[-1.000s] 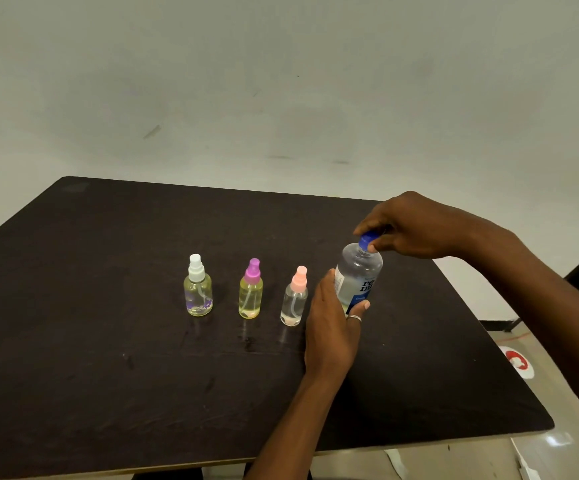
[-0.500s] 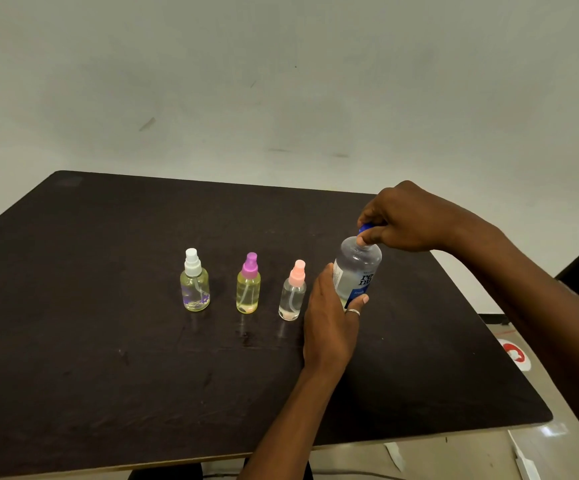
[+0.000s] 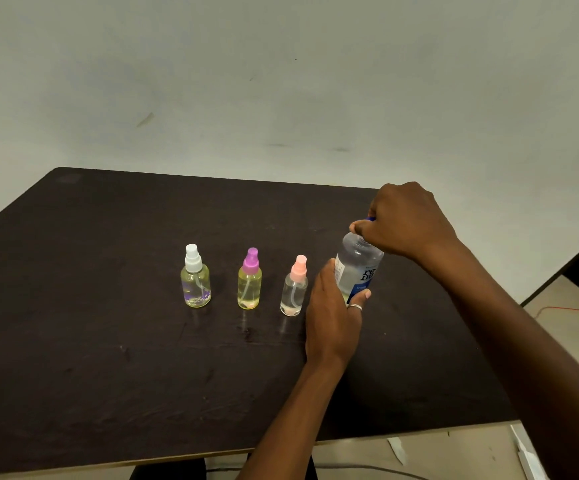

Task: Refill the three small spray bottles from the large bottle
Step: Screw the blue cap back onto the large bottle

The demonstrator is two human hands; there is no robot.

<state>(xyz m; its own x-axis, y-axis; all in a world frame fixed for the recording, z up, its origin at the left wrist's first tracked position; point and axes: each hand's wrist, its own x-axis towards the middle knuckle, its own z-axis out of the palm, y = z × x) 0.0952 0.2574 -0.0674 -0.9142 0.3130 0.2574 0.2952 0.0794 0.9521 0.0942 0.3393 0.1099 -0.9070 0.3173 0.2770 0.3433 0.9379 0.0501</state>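
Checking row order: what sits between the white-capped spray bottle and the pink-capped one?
The purple-capped spray bottle, upright, apart from the white-capped bottle and the pink-capped bottle; head view.

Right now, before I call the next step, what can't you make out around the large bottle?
Head view: blue cap, almost wholly covered by the right hand; loosened or tight, cannot tell.
Head view: large bottle base and lower label, behind the left hand.
Head view: purple print on the white-capped spray bottle, too small to read.
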